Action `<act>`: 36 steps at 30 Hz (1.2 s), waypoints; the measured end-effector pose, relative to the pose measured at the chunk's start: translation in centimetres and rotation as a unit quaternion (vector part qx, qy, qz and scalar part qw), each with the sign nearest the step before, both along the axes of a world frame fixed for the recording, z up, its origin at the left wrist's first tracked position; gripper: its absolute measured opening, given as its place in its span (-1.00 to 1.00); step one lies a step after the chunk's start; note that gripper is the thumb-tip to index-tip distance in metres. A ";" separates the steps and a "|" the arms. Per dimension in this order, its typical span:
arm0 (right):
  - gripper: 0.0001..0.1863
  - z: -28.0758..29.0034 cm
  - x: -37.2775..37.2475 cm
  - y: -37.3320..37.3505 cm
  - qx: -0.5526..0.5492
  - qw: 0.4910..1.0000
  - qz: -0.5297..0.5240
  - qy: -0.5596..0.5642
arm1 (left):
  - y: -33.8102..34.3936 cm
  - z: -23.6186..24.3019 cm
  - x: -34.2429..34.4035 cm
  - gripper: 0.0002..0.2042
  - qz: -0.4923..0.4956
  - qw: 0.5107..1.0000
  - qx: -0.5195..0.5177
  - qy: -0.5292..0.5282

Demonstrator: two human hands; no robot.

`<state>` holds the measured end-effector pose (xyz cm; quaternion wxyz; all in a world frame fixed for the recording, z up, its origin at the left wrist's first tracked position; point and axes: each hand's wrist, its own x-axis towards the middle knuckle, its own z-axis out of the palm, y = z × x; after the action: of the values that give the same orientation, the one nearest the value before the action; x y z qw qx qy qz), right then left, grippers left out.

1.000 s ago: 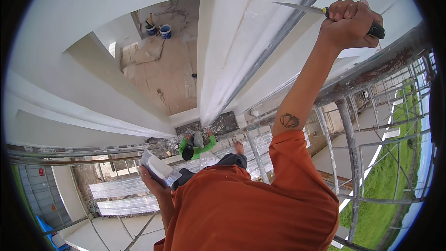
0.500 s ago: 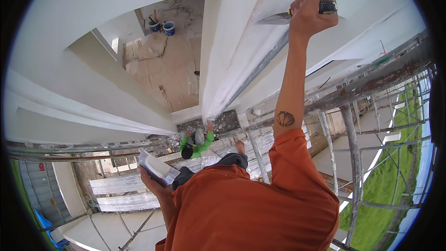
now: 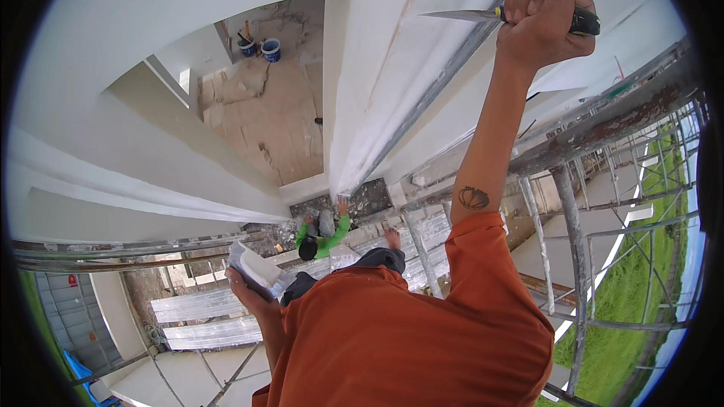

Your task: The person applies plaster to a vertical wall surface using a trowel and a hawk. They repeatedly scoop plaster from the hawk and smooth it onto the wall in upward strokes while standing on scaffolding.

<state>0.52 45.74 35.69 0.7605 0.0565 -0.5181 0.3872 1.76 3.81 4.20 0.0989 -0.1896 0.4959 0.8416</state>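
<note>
My right hand [image 3: 544, 26] is raised at the upper right, its fingers wrapped around the black handle of a putty knife [image 3: 461, 15]. The thin metal blade points left and shows nearly edge-on, in front of the white wall column [image 3: 400, 68] beside a long grey metal edge strip [image 3: 445, 79]. Whether the blade touches the wall, I cannot tell. Low at the left, my left hand [image 3: 250, 286] grips a pale, boxy holder [image 3: 256, 267] with white paste in it, close to my body.
Far below, a person in a green sleeve [image 3: 332, 241] reaches to the column's foot. Scaffold pipes [image 3: 603, 136] run along my right, with metal planks [image 3: 204, 320] underneath. Two blue-and-white buckets [image 3: 271, 49] stand on the floor beyond the wall opening.
My right hand has moved to the right with the putty knife, whose blade has turned from showing its flat face to nearly edge-on. My left hand has barely shifted.
</note>
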 end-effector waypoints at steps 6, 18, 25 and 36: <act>-0.67 -2.1 -1.5 1.5 0.018 0.997 -0.068 0.014 | 0.8 0.8 -0.3 -0.49 0.000 1.000 -0.008 0.014; -0.69 -1.9 -1.3 1.6 0.014 0.999 -0.037 -0.023 | 0.5 0.5 -0.4 -0.48 -0.002 1.000 -0.005 0.020; -0.68 1.6 1.9 1.3 -0.009 0.994 0.106 0.008 | 0.1 -0.4 -0.1 -0.48 0.008 1.000 0.009 0.013; -0.70 2.0 2.1 0.2 0.066 0.998 0.021 0.011 | -0.5 -0.6 -0.4 -0.48 0.004 1.000 0.003 0.004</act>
<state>2.59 45.92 37.71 0.7526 0.1216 -0.5327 0.3675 1.37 3.36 3.59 0.0941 -0.1882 0.4932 0.8441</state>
